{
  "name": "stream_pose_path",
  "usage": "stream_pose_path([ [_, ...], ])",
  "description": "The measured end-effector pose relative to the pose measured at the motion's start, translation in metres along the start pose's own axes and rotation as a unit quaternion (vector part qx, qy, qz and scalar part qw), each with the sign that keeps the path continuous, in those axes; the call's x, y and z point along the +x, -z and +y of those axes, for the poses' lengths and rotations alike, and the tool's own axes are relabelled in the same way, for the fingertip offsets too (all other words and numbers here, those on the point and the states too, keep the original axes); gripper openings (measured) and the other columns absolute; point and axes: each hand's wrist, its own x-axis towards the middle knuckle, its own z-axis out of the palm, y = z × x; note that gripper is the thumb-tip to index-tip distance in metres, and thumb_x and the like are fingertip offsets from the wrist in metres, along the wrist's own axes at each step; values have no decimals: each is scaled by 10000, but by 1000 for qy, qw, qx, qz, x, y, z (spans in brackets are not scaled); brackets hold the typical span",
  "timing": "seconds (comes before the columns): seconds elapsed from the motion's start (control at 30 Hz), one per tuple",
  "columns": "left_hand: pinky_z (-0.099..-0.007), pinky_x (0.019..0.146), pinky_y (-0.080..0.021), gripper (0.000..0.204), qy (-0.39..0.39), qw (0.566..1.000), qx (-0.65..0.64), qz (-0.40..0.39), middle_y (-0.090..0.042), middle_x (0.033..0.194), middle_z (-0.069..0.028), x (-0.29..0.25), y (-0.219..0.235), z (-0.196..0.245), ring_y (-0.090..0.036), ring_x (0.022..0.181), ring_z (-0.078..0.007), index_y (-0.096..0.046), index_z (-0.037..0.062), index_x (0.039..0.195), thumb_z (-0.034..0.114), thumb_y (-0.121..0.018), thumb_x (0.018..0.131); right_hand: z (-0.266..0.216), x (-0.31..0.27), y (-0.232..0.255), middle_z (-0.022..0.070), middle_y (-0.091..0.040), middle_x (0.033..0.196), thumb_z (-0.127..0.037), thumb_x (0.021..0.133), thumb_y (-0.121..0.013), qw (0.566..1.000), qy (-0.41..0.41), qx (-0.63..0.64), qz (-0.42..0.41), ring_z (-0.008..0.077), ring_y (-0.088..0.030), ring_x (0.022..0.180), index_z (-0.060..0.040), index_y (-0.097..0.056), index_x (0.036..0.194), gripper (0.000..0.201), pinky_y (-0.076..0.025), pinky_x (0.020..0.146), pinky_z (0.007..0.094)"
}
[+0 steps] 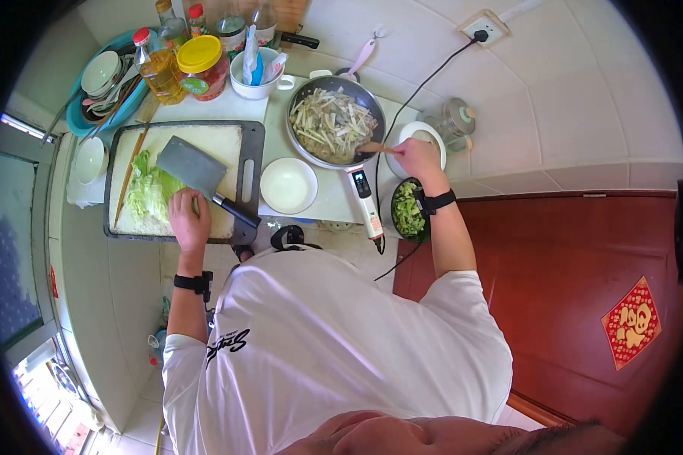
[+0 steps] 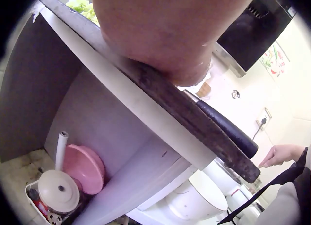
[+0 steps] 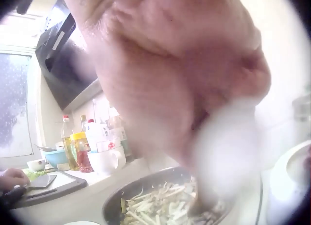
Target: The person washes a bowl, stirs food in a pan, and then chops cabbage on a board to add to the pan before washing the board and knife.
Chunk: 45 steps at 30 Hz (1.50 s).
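In the head view my right hand (image 1: pixel 419 161) grips the handle of a wooden spatula (image 1: pixel 373 148), its blade in a pan (image 1: pixel 382 114) of pale sliced food (image 1: pixel 332 125). The right wrist view shows the curled right hand (image 3: pixel 180 65) close above the food (image 3: pixel 158 205). My left hand (image 1: pixel 189 218) rests on the near edge of the cutting board (image 1: pixel 231 140), by leafy greens (image 1: pixel 148 199); its fingers look relaxed. A cleaver (image 1: pixel 192 165) lies flat on the board, its black handle (image 1: pixel 237 211) just right of that hand, not held.
An empty white bowl (image 1: pixel 288 186) stands between board and pan. Right of the pan are a white pot (image 1: pixel 435 130), a dark bowl of chopped greens (image 1: pixel 408 211) and a black cord (image 1: pixel 432 82). Bottles, a yellow-lidded jar (image 1: pixel 199 54) and a blue basin (image 1: pixel 74 114) stand behind the board.
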Motion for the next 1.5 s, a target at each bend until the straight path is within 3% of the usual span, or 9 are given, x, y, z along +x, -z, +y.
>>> stream_pose_path([
  [0.07, -436, 790, -430, 62, 1, 1000, 3, -2, -596, 923, -130, 1, 0, 0, -556, 882, -346, -573, 37, 854, 43, -626, 823, 1, 5, -12, 147, -696, 838, -272, 835, -650, 998, 0, -46, -35, 366, -672, 783, -158, -759, 933, 186, -531, 747, 447],
  [0.13, -436, 793, -430, 61, -4, 1000, 6, 0, -598, 926, -131, 1, 0, 0, -556, 883, -345, -575, 37, 853, 46, -628, 824, -8, 24, -41, 150, -698, 832, -260, 832, -649, 994, 19, 73, 83, 362, -675, 788, -156, -760, 920, 175, -532, 749, 447],
  [0.33, -437, 797, -429, 61, -4, 1000, 9, -1, -606, 929, -131, 1, -1, 0, -557, 890, -344, -581, 40, 852, 49, -634, 823, -30, 80, -51, 168, -690, 914, -300, 836, -634, 985, -22, 112, 126, 355, -669, 841, -160, -746, 984, 232, -536, 758, 441],
  [0.57, -436, 784, -432, 66, 1, 1000, -1, 3, -605, 928, -132, -1, 0, -1, -558, 880, -348, -580, 37, 854, 37, -635, 819, -9, 44, -42, 173, -690, 966, -330, 876, -591, 994, 23, 100, 26, 364, -667, 883, -151, -735, 1026, 274, -532, 776, 439],
  [0.73, -441, 780, -433, 67, -11, 1000, -2, 8, -604, 926, -131, 2, 1, 1, -560, 876, -350, -579, 39, 851, 41, -637, 819, 6, 27, -27, 183, -690, 934, -323, 899, -579, 992, -99, 58, 52, 371, -667, 877, -135, -723, 1052, 282, -528, 765, 456],
  [1.1, -440, 787, -431, 70, 6, 1000, 3, 0, -606, 936, -129, -1, 0, -1, -561, 894, -346, -577, 38, 850, 52, -640, 822, 3, 47, -89, 199, -678, 884, -263, 907, -533, 990, -21, 102, 91, 412, -649, 824, -133, -708, 966, 226, -518, 735, 518],
  [1.3, -437, 779, -432, 71, 7, 1000, 3, 4, -602, 923, -132, 1, 3, 3, -561, 881, -348, -573, 31, 856, 44, -636, 826, 8, 16, -52, 229, -671, 857, -274, 907, -532, 982, -125, 91, 113, 420, -651, 812, -99, -713, 946, 255, -519, 770, 508],
  [1.4, -438, 778, -434, 71, 13, 1000, 5, 3, -602, 918, -138, 2, 2, 4, -561, 882, -354, -570, 25, 857, 40, -633, 828, -5, 1, -65, 241, -661, 840, -266, 917, -536, 995, -63, 68, 33, 422, -648, 803, -96, -715, 975, 254, -523, 732, 498],
  [1.5, -432, 782, -435, 69, 13, 1000, 7, 8, -602, 925, -129, 1, 1, 3, -561, 885, -344, -577, 33, 856, 45, -637, 826, -10, -1, -53, 236, -663, 822, -255, 910, -525, 990, -72, 85, 84, 429, -649, 797, -79, -707, 928, 253, -517, 725, 519],
])
